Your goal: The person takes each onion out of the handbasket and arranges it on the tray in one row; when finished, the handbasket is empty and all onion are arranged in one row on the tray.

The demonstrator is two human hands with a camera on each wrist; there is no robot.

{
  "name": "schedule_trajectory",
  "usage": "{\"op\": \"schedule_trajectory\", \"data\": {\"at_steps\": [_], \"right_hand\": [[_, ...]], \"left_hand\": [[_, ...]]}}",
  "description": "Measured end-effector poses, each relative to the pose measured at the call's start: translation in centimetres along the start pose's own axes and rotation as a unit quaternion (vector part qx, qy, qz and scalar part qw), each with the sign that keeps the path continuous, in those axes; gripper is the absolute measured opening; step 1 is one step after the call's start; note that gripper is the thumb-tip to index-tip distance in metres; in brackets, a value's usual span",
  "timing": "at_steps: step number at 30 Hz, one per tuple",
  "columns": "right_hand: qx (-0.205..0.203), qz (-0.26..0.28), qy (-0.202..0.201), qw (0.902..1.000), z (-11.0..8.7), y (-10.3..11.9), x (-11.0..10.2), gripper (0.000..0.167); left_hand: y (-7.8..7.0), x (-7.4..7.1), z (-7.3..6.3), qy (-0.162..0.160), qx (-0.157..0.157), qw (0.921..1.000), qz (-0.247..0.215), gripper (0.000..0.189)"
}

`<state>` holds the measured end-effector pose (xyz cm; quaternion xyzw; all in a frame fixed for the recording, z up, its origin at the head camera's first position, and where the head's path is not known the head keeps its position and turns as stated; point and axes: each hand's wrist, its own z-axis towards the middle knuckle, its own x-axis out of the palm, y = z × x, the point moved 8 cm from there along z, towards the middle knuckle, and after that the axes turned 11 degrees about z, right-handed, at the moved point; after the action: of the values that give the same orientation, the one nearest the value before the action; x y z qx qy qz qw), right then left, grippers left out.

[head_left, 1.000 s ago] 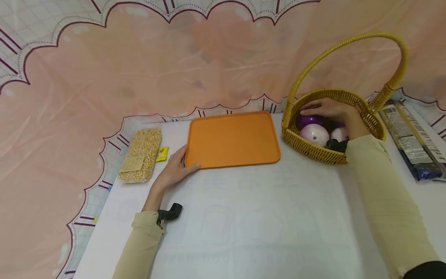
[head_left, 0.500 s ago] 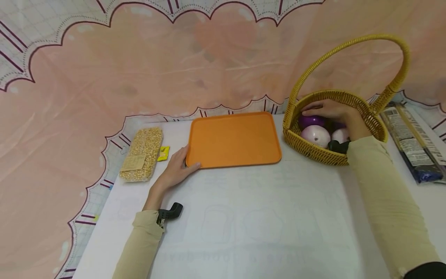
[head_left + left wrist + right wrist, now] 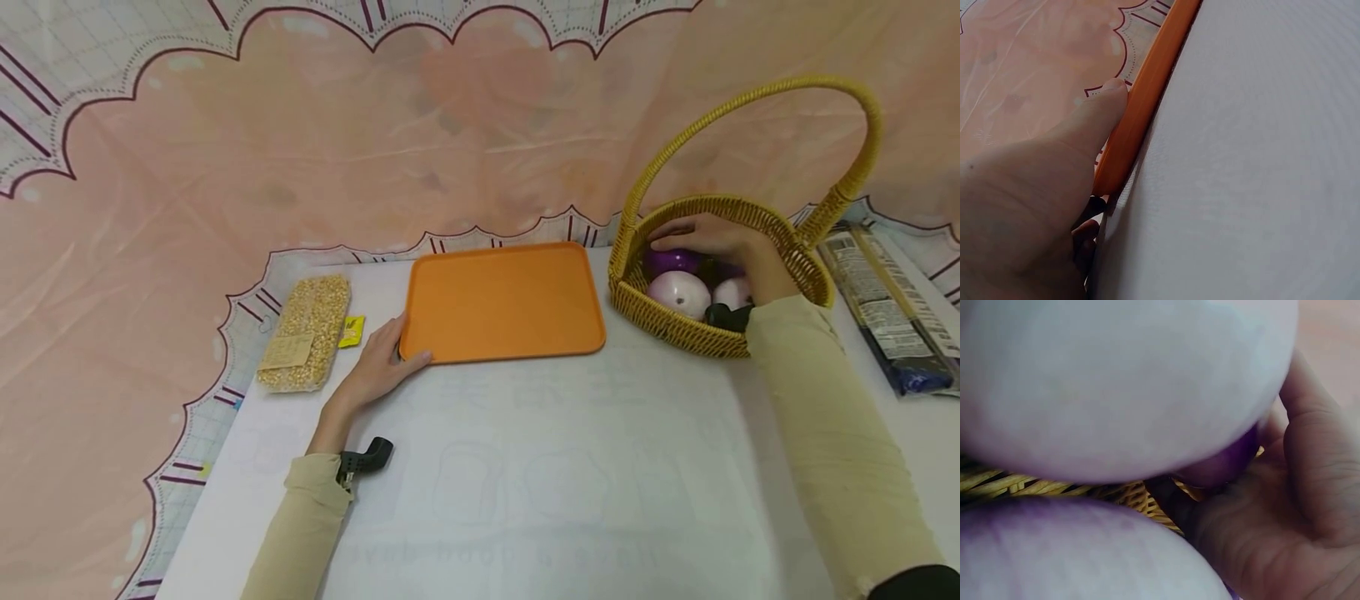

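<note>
My left hand [image 3: 380, 360] grips the near left corner of an orange tray [image 3: 502, 302], the thumb along its front edge and the fingers at its left side. In the left wrist view the thumb presses the tray's orange rim [image 3: 1138, 119]. My right hand [image 3: 708, 236] reaches into a yellow woven basket [image 3: 667, 327] and holds a glossy purple eggplant [image 3: 672, 261], its fingers curled over the top. In the right wrist view the eggplant [image 3: 1225, 464] shows between thumb and fingers, partly hidden by a pale onion-like vegetable [image 3: 1129, 387]. Two such pale, purple-tinged vegetables [image 3: 677, 293] lie at the basket's front.
A clear bag of corn kernels [image 3: 315, 312] lies left of the tray, with a small yellow packet [image 3: 351, 331] beside it. Dark printed packages [image 3: 888, 304] lie right of the basket. The basket's tall handle [image 3: 750, 96] arches above the right hand. A white cloth [image 3: 540, 467] covers the table.
Both hands stay nearly in place. Under the right hand the purple eggplant has shifted slightly, and a dark part now shows beside it. The whole head view has shifted slightly.
</note>
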<state>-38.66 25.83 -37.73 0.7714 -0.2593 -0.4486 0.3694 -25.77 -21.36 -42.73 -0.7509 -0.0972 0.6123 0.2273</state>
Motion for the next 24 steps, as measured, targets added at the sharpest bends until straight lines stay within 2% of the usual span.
{"op": "schedule_trajectory", "data": {"at_steps": [10, 13, 15, 16, 18, 21, 23, 24], "right_hand": [[-0.030, 0.065, -0.066, 0.9953, -0.4, 0.8, -1.4, 0.043], [-0.084, 0.121, -0.086, 0.9853, -0.9, 1.9, -1.8, 0.035], [-0.130, 0.195, -0.076, 0.9692, -1.4, 2.8, -1.9, 0.030], [-0.151, 0.237, -0.067, 0.9573, -1.7, 3.2, -2.0, 0.028], [-0.172, 0.331, -0.050, 0.9267, -2.3, 3.6, -2.1, 0.023], [-0.154, 0.437, -0.046, 0.8852, -3.1, 3.4, -2.5, 0.022], [-0.138, 0.469, -0.062, 0.8700, -3.6, 3.2, -2.7, 0.022], [-0.133, 0.478, -0.067, 0.8657, -3.7, 3.2, -2.8, 0.022]], "left_hand": [[0.1, 0.1, 0.1, -0.001, 0.004, 1.0000, 0.001, 0.093], [0.1, 0.1, 0.1, -0.002, 0.007, 1.0000, -0.001, 0.093], [0.1, 0.1, 0.1, -0.003, 0.009, 1.0000, 0.001, 0.093], [0.2, 0.1, 0.1, -0.003, 0.008, 1.0000, 0.002, 0.093], [0.3, 0.1, 0.2, -0.002, 0.009, 1.0000, 0.002, 0.093], [0.5, 0.2, 0.2, -0.002, 0.006, 1.0000, 0.002, 0.094], [0.5, 0.2, 0.2, -0.001, 0.003, 1.0000, -0.002, 0.094], [0.5, 0.2, 0.2, -0.001, 0.003, 1.0000, -0.003, 0.094]]}}
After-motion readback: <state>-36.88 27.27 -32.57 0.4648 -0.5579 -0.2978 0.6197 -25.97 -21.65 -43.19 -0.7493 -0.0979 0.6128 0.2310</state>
